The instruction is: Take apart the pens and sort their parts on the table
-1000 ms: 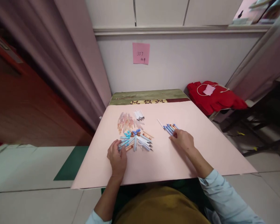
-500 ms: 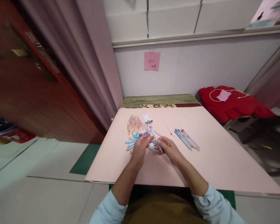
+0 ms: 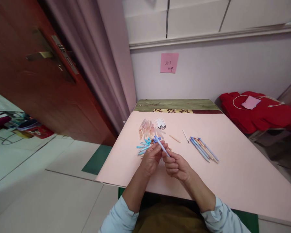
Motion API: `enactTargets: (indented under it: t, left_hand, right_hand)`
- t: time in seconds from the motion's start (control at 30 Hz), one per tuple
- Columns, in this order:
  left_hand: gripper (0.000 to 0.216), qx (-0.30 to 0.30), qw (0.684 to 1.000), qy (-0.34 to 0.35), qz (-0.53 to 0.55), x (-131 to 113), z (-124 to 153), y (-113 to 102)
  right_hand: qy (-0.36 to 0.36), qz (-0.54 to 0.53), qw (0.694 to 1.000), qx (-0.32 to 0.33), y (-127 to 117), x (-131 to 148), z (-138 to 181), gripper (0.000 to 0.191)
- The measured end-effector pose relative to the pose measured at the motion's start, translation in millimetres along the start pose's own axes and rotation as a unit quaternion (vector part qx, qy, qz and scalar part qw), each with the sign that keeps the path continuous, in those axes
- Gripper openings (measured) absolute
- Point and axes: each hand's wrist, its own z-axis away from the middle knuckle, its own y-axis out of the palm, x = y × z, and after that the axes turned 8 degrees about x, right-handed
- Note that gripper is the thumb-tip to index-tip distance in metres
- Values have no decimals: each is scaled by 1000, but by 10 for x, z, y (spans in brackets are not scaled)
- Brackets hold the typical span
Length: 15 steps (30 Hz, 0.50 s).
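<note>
A light-blue pen (image 3: 162, 146) is held slantwise over the near-left part of the table, its darker blue end pointing away. My left hand (image 3: 152, 160) pinches it around the middle, and the fingers of my right hand (image 3: 178, 165) are closed on its near end. Beneath and left of my hands lie blue pen parts (image 3: 142, 149), partly covered by them. Beyond these are a heap of clear, pinkish pen barrels (image 3: 146, 128) and a bundle of white refills (image 3: 160, 123) with dark tips. A beige barrel (image 3: 175, 138) and a single refill (image 3: 185, 136) lie to the right.
Several blue and beige pens (image 3: 203, 149) lie side by side on the pink-covered table (image 3: 235, 174). Red cloth (image 3: 262, 113) with a white cord is beyond the right edge. At the left are a curtain (image 3: 111, 64) and a brown door (image 3: 70, 97); a wall stands behind.
My left hand's fingers have closed on the pen, where they were loosely beside it. The beige barrel now shows more fully. The view has swung slightly left.
</note>
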Motion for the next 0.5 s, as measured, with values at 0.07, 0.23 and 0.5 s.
enactTargets:
  t: [0.07, 0.23, 0.5]
  left_hand:
    - [33, -2, 1000, 9, 7, -13, 6, -18]
    - [31, 24, 1000, 9, 9, -24, 7, -32]
    - [26, -79, 994, 70, -31, 58, -64, -98]
  right_hand:
    - [8, -26, 1000, 16, -2, -27, -4, 21]
    - [1, -24, 1000, 8, 63, -69, 12, 25]
    - [-148, 378, 875, -264, 162, -221, -81, 39]
